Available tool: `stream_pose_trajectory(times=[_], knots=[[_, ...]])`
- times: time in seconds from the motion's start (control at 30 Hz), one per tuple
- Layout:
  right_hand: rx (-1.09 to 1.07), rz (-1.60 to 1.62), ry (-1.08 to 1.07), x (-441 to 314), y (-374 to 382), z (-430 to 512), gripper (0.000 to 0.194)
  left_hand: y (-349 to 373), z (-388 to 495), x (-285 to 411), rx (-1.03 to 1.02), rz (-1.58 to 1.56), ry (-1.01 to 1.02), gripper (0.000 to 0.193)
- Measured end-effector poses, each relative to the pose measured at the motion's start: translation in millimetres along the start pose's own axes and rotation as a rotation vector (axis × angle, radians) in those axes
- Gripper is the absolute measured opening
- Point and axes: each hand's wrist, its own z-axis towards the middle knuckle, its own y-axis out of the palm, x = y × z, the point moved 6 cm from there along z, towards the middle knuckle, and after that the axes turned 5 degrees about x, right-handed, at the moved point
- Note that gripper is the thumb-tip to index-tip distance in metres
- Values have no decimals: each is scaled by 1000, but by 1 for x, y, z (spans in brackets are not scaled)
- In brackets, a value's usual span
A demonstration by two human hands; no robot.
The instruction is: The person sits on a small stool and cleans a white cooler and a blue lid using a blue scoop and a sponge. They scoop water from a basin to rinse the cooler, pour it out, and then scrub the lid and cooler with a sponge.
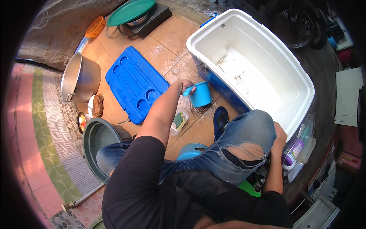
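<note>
My left hand (188, 86) grips the handle of a light-blue plastic dipper (201, 94) above the wet floor, just left of the cooler. The large cooler box (281, 61) has a white interior and blue outer walls; its top is uncovered, and a little water glints at its bottom. My right hand (279, 137) is at the cooler's near rim, beside my knee, with its fingers partly hidden. The blue cooler lid (135, 83) lies flat under my left forearm. Close to that forearm sits a clear plastic tub (184, 113) with a green-and-yellow scouring sponge (178, 120).
A grey basin (98, 123) with water and a big metal pot (85, 77) stand at left. A green tray (131, 13) and an orange basket (95, 27) are farther back. A blue stool (188, 151) is near my legs; a rack (307, 126) holds bottles at right.
</note>
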Motion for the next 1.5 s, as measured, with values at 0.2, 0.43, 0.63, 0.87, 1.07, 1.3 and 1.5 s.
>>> stream_pose_trajectory(times=[0.2,0.43,0.63,0.87,1.07,1.3,1.5], knots=[[-22,-13,-22,-1,1,0,21,-38,-27,46,164,-14,-60,72],[15,30,-79,0,1,-1,22,-65,-52,72,325,149,270,30],[85,98,-46,4,-4,-4,18,-97,-97,72,395,78,511,19],[52,-28,-66,26,10,-11,20,-211,-205,38,402,-211,734,27],[189,-134,-67,101,34,-22,25,-354,-324,-62,503,-455,890,19],[68,-113,-2,134,45,-2,32,-425,-332,-196,646,-327,754,13],[-145,-300,88,75,33,5,34,-440,-287,-196,594,-265,760,9]])
